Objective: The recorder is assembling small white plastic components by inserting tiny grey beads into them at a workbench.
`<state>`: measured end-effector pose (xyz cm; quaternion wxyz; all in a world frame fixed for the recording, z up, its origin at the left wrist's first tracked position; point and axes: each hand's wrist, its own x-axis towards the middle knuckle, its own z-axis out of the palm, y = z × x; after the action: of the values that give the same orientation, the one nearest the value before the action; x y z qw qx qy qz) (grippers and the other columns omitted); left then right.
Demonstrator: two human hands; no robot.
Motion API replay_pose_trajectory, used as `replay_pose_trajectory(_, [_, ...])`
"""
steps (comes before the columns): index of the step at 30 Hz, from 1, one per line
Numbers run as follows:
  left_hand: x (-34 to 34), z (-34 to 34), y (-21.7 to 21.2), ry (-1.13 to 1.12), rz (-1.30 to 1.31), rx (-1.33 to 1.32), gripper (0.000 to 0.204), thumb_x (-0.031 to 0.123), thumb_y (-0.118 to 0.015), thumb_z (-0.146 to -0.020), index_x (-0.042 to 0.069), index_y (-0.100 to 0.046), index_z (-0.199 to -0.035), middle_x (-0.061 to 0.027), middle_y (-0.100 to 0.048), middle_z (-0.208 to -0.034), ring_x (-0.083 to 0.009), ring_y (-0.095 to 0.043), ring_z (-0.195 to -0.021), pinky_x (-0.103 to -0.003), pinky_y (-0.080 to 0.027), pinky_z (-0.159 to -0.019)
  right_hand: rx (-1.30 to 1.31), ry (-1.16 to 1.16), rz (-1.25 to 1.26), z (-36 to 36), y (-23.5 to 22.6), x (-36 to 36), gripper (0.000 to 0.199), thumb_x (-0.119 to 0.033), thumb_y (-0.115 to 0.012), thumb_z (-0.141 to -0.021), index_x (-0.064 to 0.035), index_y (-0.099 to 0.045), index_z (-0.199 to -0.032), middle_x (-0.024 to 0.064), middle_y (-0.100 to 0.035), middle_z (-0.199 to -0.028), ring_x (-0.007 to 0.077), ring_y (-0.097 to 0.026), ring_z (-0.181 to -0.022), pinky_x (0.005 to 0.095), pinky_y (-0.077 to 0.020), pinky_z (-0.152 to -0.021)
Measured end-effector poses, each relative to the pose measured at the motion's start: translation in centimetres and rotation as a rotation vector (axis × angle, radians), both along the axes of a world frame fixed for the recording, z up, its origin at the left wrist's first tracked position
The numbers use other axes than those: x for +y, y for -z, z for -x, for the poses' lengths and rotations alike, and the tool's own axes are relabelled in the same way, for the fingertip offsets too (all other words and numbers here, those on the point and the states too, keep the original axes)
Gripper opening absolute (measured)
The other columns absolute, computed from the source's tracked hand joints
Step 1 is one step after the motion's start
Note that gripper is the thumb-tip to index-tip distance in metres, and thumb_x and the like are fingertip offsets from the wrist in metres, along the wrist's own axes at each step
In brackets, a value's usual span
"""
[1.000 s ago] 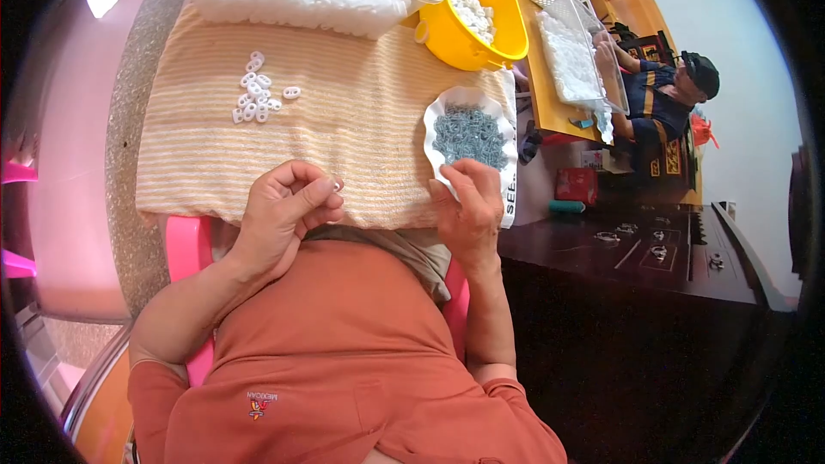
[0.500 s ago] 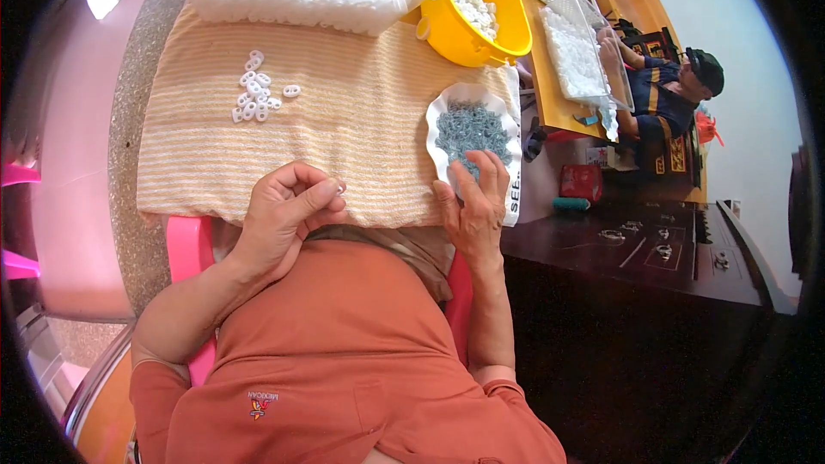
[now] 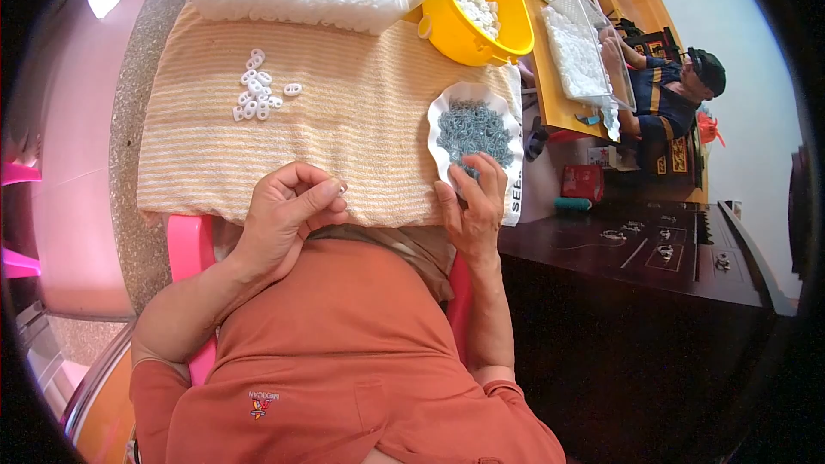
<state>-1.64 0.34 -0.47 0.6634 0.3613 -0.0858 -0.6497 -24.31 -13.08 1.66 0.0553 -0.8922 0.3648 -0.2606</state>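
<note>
My left hand is closed in a pinch above the towel's near edge, with a small white plastic piece just showing at the fingertips; the fingers hide most of it. At the near side of a white scalloped bowl, my right hand has its fingers bent over the rim. Its thumb stands apart from the fingers, and no held piece shows. Many small grey-blue metal parts, too fine to name surely, fill the bowl. A loose cluster of white oval two-holed plastic pieces lies farther left on the towel.
A striped towel covers the work surface. At the far side stand a clear bin of white pieces and a yellow tub of white parts. To the right, another person works at a bin of white pieces.
My right hand has shifted slightly, and its fingers are more bent over the bowl's near side. My left hand keeps its pinch in the same place.
</note>
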Motion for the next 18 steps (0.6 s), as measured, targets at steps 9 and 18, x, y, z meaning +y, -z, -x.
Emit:
replay_pose_trajectory(9, [0.0, 0.0, 0.0, -0.002, -0.005, -0.001, 0.009, 0.009, -0.066, -0.087, 0.004, -0.061, -0.092, -0.0041, -0.065, -0.083, -0.0106, -0.064, -0.075, -0.025, -0.057, -0.070, -0.078, -0.045, 0.045, 0.3, 1.0, -0.2, 0.016, -0.006, -0.072, -0.075, -0.0020, -0.067, -0.089, 0.0105, -0.060, -0.092, 0.0336, -0.055, -0.099, 0.0424, -0.0440, -0.088])
replay_pose_trajectory(18, [0.0, 0.0, -0.1, -0.006, -0.005, -0.019, 0.009, 0.011, -0.065, -0.088, 0.004, -0.061, -0.092, -0.0042, -0.065, -0.081, -0.0108, -0.064, -0.075, -0.025, -0.057, -0.069, -0.113, -0.088, 0.094, 0.1, 1.4, 0.0, 0.014, 0.002, -0.070, -0.073, -0.0011, -0.064, -0.085, 0.0089, -0.058, -0.085, 0.0307, -0.057, -0.088, 0.0492, -0.0457, -0.090])
